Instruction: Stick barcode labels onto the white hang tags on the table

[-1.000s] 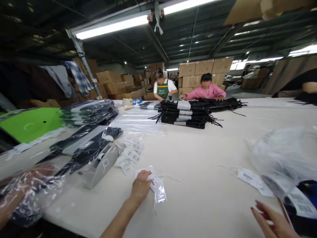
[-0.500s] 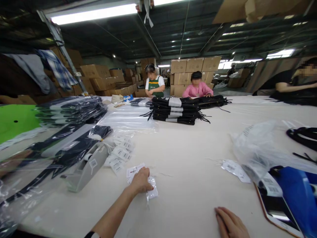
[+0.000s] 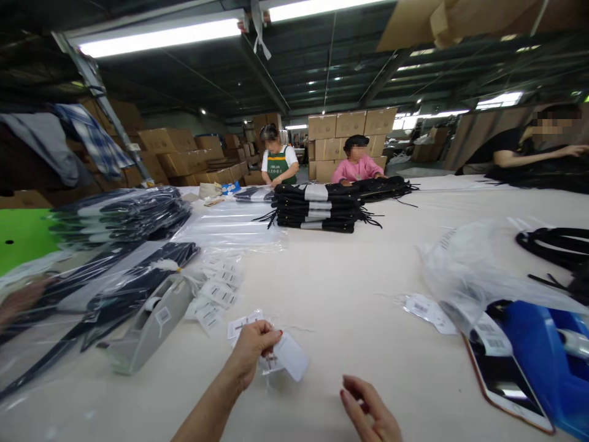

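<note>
In the head view my left hand point(image 3: 252, 347) pinches a white hang tag point(image 3: 292, 356) between thumb and fingers, lifted a little over the table point(image 3: 340, 294). Under and beside that hand lie more printed tags point(image 3: 237, 326) with thin strings, plus some clear plastic. My right hand point(image 3: 370, 408) hovers at the lower middle, to the right of the tag and apart from it. Its thumb and fingers are separated, and nothing shows between them. Left of my left hand, several barcode tags point(image 3: 218, 294) lie fanned out beside a grey tape dispenser point(image 3: 151, 325).
Black corded garments point(image 3: 317, 209) are stacked ahead. Bagged dark garments point(image 3: 119, 212) lie at left. On the right are a phone point(image 3: 506, 380), a blue tape dispenser point(image 3: 538, 356), a plastic bag point(image 3: 464, 264) and tags point(image 3: 427, 312). Co-workers stand across the table; another person's blurred hand point(image 3: 23, 301) is at far left.
My left hand has raised a white tag off the table. My right hand has moved left towards it, its fingers parting. The view has shifted slightly.
</note>
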The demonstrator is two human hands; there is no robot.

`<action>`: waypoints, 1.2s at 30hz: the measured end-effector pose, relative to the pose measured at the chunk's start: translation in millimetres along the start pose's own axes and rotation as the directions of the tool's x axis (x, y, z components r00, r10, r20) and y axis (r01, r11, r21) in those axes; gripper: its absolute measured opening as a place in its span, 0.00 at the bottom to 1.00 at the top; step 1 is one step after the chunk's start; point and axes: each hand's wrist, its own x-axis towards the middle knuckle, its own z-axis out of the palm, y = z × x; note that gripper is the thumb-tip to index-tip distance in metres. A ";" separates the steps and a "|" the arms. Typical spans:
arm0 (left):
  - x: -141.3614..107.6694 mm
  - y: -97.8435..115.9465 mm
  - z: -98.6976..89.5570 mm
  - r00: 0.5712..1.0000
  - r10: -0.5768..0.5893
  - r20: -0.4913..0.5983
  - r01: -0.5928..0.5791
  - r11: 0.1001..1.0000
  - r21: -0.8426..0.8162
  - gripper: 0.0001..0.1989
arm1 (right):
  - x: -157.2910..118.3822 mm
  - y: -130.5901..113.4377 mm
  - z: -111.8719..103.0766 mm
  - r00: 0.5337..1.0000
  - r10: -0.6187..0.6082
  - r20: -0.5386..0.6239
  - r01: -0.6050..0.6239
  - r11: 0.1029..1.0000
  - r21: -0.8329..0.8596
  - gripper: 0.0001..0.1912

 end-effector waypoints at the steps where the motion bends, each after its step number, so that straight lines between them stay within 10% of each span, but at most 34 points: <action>1: -3.9 -0.2 8.6 1.000 0.004 -0.003 -0.004 0.997 -0.074 0.17 | -0.1 -8.9 15.6 0.995 0.094 0.033 -0.097 0.989 0.111 0.25; 7: -4.3 -20.8 32.9 1.000 -0.004 0.008 0.005 0.974 -0.228 0.18 | 21.3 -20.0 54.3 0.883 0.361 0.298 -0.466 0.743 0.480 0.28; 10: 5.8 -30.3 12.7 0.986 0.039 -0.163 -0.033 0.999 0.041 0.17 | 27.8 -27.0 36.3 0.929 0.289 0.230 -0.367 0.789 0.493 0.23; 13: 4.7 -26.7 -10.2 0.860 0.332 -0.388 -0.100 0.854 0.510 0.13 | 28.1 -41.4 9.9 0.956 0.216 0.201 -0.288 0.832 0.475 0.18; 15: -4.5 -17.6 -13.2 0.768 0.533 -0.355 -0.174 0.707 0.685 0.17 | 27.4 -50.4 -4.0 0.957 0.189 0.218 -0.270 0.853 0.447 0.15; 17: -18.2 -7.5 -2.3 0.780 0.600 -0.178 -0.350 0.655 0.670 0.20 | 26.5 -56.7 -12.8 0.954 0.170 0.248 -0.264 0.869 0.419 0.14; 20: -39.2 -2.0 33.2 0.889 0.385 0.246 -0.454 0.811 0.370 0.19 | 25.4 -61.1 -20.2 0.951 0.159 0.266 -0.262 0.871 0.415 0.15; 23: -51.3 -15.9 73.2 0.890 0.051 0.454 -0.090 0.994 0.065 0.20 | 24.3 -59.3 -26.1 0.960 0.194 0.200 -0.266 0.856 0.444 0.14; 26: -55.2 -38.6 102.0 0.879 -0.075 0.472 0.147 0.982 -0.116 0.26 | 19.2 -50.6 -27.0 0.945 0.302 0.123 -0.319 0.776 0.544 0.15; 31: -60.6 -52.2 124.3 0.914 -0.051 0.402 0.132 0.976 -0.175 0.30 | -0.4 -25.2 -9.4 0.870 0.474 0.136 -0.406 0.533 0.742 0.18; 36: -65.2 -44.9 130.6 0.910 -0.073 0.408 0.156 0.972 -0.174 0.30 | -12.8 -3.0 -1.4 0.853 0.494 0.165 -0.433 0.498 0.751 0.19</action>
